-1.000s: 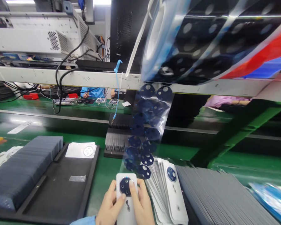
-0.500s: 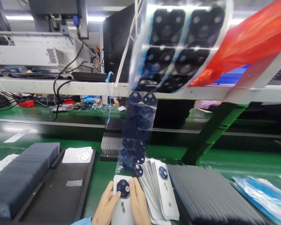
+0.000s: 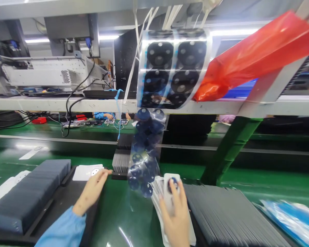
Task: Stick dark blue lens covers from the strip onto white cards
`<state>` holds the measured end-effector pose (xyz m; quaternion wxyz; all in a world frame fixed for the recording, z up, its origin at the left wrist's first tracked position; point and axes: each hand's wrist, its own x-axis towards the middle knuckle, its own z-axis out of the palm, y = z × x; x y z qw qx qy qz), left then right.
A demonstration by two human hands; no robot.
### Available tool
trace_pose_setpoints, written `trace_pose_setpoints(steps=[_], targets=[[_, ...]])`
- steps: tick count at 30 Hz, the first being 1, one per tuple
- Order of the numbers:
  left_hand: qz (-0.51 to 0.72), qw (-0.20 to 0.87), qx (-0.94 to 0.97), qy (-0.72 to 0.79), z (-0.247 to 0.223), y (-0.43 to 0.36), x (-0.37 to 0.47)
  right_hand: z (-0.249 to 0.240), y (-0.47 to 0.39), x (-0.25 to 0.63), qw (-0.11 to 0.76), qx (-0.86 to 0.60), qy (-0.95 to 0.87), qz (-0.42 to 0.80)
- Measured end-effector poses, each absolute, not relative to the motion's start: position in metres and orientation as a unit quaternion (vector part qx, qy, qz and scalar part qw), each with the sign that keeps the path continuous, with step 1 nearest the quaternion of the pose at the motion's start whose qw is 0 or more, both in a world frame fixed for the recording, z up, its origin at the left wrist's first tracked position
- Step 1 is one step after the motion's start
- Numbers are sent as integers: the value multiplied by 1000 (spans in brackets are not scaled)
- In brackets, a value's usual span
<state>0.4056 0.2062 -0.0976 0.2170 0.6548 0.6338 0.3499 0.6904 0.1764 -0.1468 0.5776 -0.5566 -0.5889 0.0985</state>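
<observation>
On the right, my right hand (image 3: 176, 212) lies over a white phone back cover (image 3: 168, 199), thumb at its left edge and fingers across its dark camera sticker. Beneath it is a fanned pile of white back covers (image 3: 157, 206). My left hand (image 3: 92, 190) reaches over the black tray (image 3: 67, 206) on the left, fingers stretched out to the right and no object visible in them. Just behind those fingers lie white covers (image 3: 81, 173) with a round camera area. A clear strip of dark octagonal stickers (image 3: 145, 137) hangs from a roll (image 3: 170, 68) between the hands.
Dark blue-grey panels (image 3: 33, 192) stand in a row at left. Grey panels (image 3: 229, 212) fill a tray at right, beside blue plastic packaging (image 3: 290, 216). A green post (image 3: 231, 151) rises behind. A red plastic bag (image 3: 252, 61) hangs by the white shelf beam (image 3: 216, 108).
My hands have parted. The right hand has carried the cover from the middle to the fanned pile at right; the left hand has moved to the white covers at left.
</observation>
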Motion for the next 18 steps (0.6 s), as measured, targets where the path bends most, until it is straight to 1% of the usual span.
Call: trace_pose_setpoints(steps=[2,4,7,10,13,16,18], targets=[[320,169,642,676,-113,233,369,-162,188,714,525,-596,-586,159],[288,137,642,697,-130,252,338,-182,197,728,471,-629,-590,188],[243,111,654,708,-148,264,307,-206,206,734,443,-642,-606,157],[222,98,665,707,-156,267,296,-212,209,733,461,-647,-600,96],[243,90,668,698,-153,269,297,-203,207,731,496,-640,-582,72],[295,100,655,689,-142,267,303,-186,199,724,529,-606,-582,117],[337,121,637,682,-130,261,309,-173,192,716,544,-577,-577,194]])
